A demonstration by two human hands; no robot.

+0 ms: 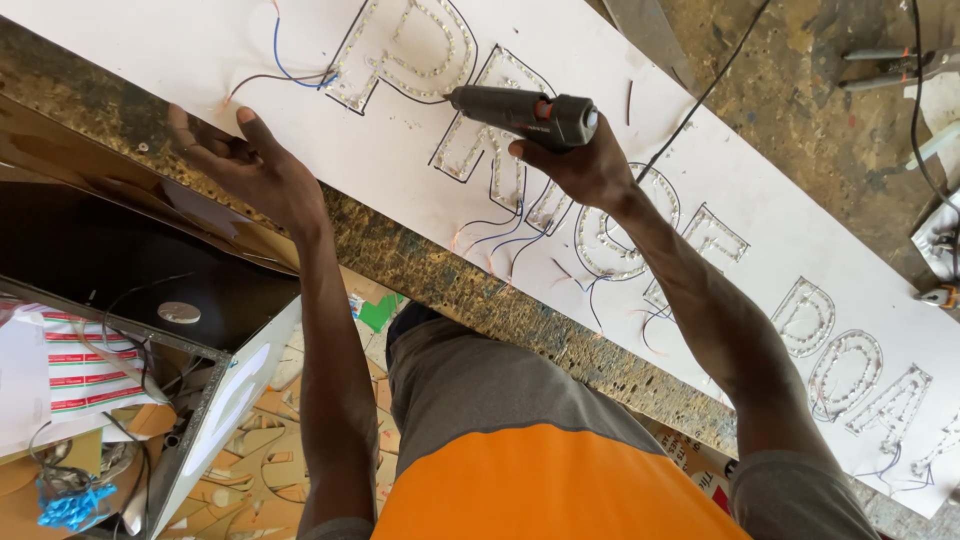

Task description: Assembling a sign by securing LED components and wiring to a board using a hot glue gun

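Glue gun [520,112]: dark grey body, orange trigger, positioned upper centre of frame, nozzle directed toward frame left, resting just above white sign board [760,215]. Gripped by right hand [580,165], fingers closed around the handle from below. Black cord [700,98] running from the handle area toward upper right of frame.

Left hand [235,160]: upper left of frame, open, fingers spread, pressed flat over near edge of board and bench [430,265]. Holding nothing.

Sign board: long white panel running diagonally from upper left to lower right of frame. Fitted with outlined letter shapes filled with rows of small LED beads [415,50]. Thin blue, red and black wires [500,235] trailing loose between letters, some hanging past near edge.

Bench: speckled brown edge along near side of board. Pliers [895,65] at upper right of frame, well apart from both hands. Orange and grey clothing [520,450] at lower centre. Cardboard scraps [265,460] on floor at lower left.
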